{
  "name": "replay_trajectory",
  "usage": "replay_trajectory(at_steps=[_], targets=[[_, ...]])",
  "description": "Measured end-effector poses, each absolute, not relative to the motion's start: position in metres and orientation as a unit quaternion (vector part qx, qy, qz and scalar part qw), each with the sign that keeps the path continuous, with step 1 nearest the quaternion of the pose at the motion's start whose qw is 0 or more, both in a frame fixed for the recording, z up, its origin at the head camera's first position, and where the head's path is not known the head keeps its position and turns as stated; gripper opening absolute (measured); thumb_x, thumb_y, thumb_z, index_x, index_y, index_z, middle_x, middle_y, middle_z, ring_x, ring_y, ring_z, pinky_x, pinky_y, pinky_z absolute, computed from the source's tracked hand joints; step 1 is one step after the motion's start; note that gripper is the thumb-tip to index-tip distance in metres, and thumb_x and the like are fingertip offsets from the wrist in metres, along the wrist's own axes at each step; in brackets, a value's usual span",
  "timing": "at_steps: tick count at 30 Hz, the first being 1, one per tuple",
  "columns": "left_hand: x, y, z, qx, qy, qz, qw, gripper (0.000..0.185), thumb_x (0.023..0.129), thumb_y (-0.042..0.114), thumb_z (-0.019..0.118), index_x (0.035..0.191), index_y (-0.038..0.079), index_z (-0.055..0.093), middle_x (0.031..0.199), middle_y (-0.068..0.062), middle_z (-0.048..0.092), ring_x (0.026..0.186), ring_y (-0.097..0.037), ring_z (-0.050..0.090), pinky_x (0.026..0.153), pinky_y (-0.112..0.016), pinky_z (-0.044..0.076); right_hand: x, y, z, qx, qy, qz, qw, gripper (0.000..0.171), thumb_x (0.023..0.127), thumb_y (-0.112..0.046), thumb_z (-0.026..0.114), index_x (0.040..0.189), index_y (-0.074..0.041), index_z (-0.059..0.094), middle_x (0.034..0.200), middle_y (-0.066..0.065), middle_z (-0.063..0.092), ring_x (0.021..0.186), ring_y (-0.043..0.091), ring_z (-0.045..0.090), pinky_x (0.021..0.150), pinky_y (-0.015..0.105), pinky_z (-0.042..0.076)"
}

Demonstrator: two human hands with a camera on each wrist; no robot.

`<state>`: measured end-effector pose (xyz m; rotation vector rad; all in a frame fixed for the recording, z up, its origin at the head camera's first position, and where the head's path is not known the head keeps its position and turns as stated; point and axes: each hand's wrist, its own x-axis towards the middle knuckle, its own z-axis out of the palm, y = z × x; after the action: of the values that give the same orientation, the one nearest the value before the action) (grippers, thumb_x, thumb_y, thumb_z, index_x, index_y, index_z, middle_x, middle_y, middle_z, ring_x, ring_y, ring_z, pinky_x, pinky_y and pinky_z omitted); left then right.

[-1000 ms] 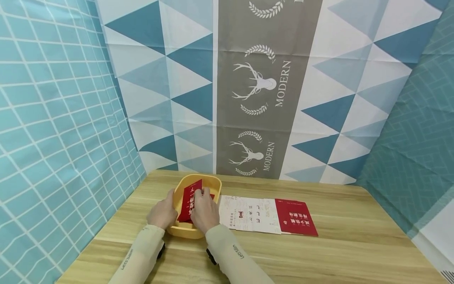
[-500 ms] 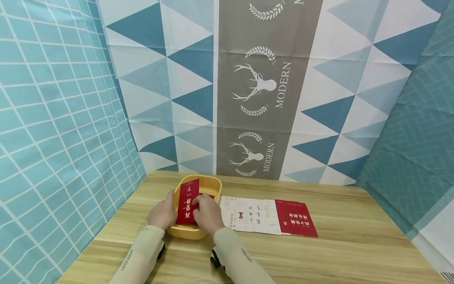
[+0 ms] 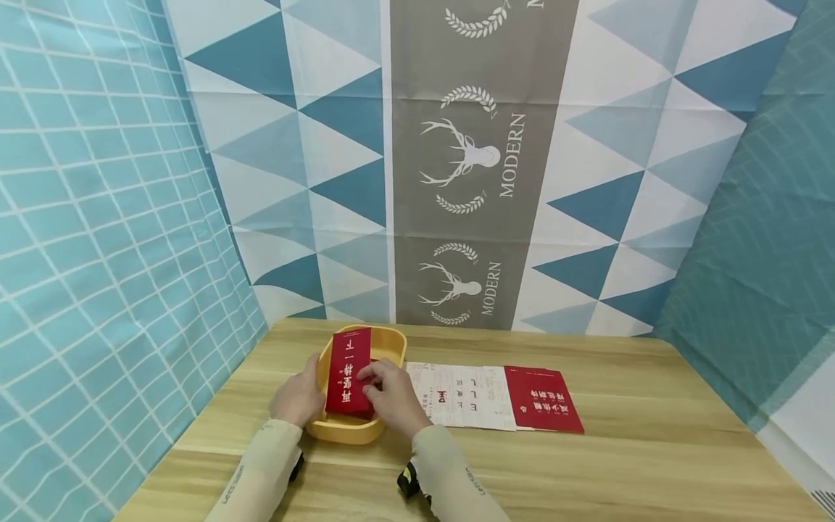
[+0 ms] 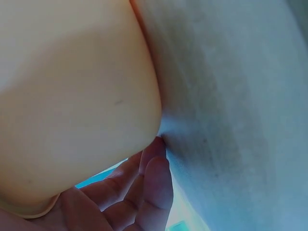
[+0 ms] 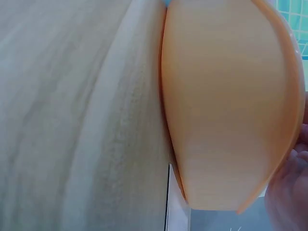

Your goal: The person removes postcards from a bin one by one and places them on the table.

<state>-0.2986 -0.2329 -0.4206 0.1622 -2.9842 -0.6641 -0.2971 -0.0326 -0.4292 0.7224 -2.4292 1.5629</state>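
Left hand (image 3: 300, 399): at the left outer wall of the yellow basin (image 3: 385, 341); its fingers curl against that wall and toward the red booklet's left edge; whether they actually pinch the booklet I cannot tell, since the basin rim covers the fingertips; in the left wrist view only a few fingers (image 4: 154, 187) show, pressed at the foot of the basin (image 4: 72, 96).

Yellow basin: one; the landmark here, standing on the wooden table (image 3: 587, 464); its near wall and most of its inside are covered by the hands and the booklet.

Red booklet (image 3: 349, 370): one; leaning tilted inside the basin, top end sticking up past the far rim, lower end down in the basin and hidden behind the hands; white characters on it, too small to read.

Right hand (image 3: 391, 395): just right of the booklet, over the basin's near right part; thumb and fingers pinch the booklet's right edge; in the right wrist view only a blurred sliver of skin shows beside the basin wall (image 5: 226, 110).

Papers (image 3: 459, 395): right of the basin; white printed sheets overlapping, their number unclear; print illegible.

Red leaflet (image 3: 543, 400): one; furthest right of the basin, flat, partly over the white sheets.
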Motion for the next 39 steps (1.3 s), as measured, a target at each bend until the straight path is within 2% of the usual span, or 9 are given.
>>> replay_trajectory(at_steps=[3,7,12,15,18,24,30,35,39], targets=[[-0.299,-0.231,-0.421,0.047,-0.973,-0.221,0.043,0.075,0.089,0.007,0.056,0.157,0.01,0.025,0.12,-0.03,0.068,0.093,-0.04,0.07,0.071,-0.055,0.055,-0.296,-0.029,-0.429,0.23,-0.798,0.554,0.059,0.019,0.092,0.001,0.067,0.103,-0.013,0.074,0.104,0.002,0.068,0.086,0.005,0.057,0.077,0.019,0.05],[-0.299,-0.232,-0.422,0.039,-0.973,-0.224,0.049,0.075,0.089,0.007,0.056,0.157,0.008,0.025,0.121,-0.031,0.068,0.097,-0.042,0.07,0.074,-0.057,0.055,-0.296,-0.025,-0.426,0.213,-0.752,0.624,0.022,0.02,0.092,0.002,0.066,0.105,-0.011,0.075,0.101,0.011,0.069,0.084,0.01,0.057,0.075,0.019,0.05],[-0.298,-0.235,-0.424,0.04,-0.975,-0.213,0.057,0.074,0.092,0.017,0.06,0.157,0.009,0.026,0.114,-0.031,0.07,0.093,-0.043,0.071,0.07,-0.056,0.055,-0.295,-0.013,-0.415,0.211,-0.723,0.658,-0.001,0.022,0.094,0.002,0.064,0.11,-0.008,0.075,0.109,0.017,0.071,0.089,0.011,0.061,0.076,0.02,0.055],[-0.298,-0.234,-0.425,0.041,-0.974,-0.215,0.056,0.075,0.089,0.013,0.06,0.157,0.008,0.028,0.108,-0.029,0.07,0.083,-0.036,0.069,0.065,-0.051,0.054,-0.293,-0.001,-0.403,0.211,-0.723,0.657,-0.016,0.023,0.095,0.002,0.063,0.112,-0.008,0.075,0.11,0.017,0.071,0.088,0.012,0.063,0.076,0.026,0.058],[-0.297,-0.234,-0.424,0.041,-0.974,-0.215,0.057,0.078,0.083,0.005,0.057,0.156,0.008,0.029,0.109,-0.029,0.07,0.082,-0.035,0.068,0.066,-0.051,0.053,-0.291,0.016,-0.388,0.207,-0.73,0.651,-0.024,0.023,0.094,0.001,0.063,0.112,-0.007,0.076,0.11,0.016,0.072,0.082,0.012,0.064,0.072,0.029,0.058],[-0.296,-0.235,-0.42,0.039,-0.975,-0.211,0.057,0.078,0.083,0.004,0.052,0.156,0.009,0.026,0.114,-0.034,0.068,0.093,-0.047,0.07,0.069,-0.057,0.054,-0.286,0.059,-0.36,0.194,-0.756,0.625,-0.01,0.022,0.096,-0.002,0.063,0.111,-0.007,0.078,0.116,0.013,0.072,0.074,0.015,0.062,0.062,0.026,0.051],[-0.296,-0.237,-0.42,0.044,-0.976,-0.208,0.046,0.079,0.084,0.005,0.052,0.158,0.009,0.024,0.118,-0.034,0.067,0.095,-0.047,0.07,0.069,-0.056,0.054,-0.273,0.102,-0.34,0.167,-0.787,0.593,0.001,0.021,0.097,-0.004,0.063,0.111,-0.007,0.078,0.12,0.014,0.07,0.07,0.018,0.059,0.057,0.027,0.049],[-0.297,-0.237,-0.422,0.043,-0.976,-0.206,0.048,0.079,0.084,0.005,0.053,0.157,0.01,0.024,0.117,-0.034,0.067,0.094,-0.048,0.07,0.067,-0.055,0.054,-0.266,0.134,-0.329,0.148,-0.808,0.569,0.031,0.019,0.097,-0.005,0.063,0.111,-0.005,0.075,0.116,0.017,0.069,0.062,0.02,0.055,0.058,0.029,0.052],[-0.298,-0.237,-0.422,0.044,-0.976,-0.206,0.047,0.079,0.084,0.005,0.053,0.158,0.01,0.024,0.117,-0.033,0.067,0.094,-0.047,0.07,0.067,-0.055,0.054,-0.268,0.159,-0.322,0.129,-0.809,0.571,0.051,0.018,0.099,-0.007,0.062,0.112,-0.001,0.072,0.101,0.019,0.067,0.058,0.017,0.054,0.059,0.028,0.054]])
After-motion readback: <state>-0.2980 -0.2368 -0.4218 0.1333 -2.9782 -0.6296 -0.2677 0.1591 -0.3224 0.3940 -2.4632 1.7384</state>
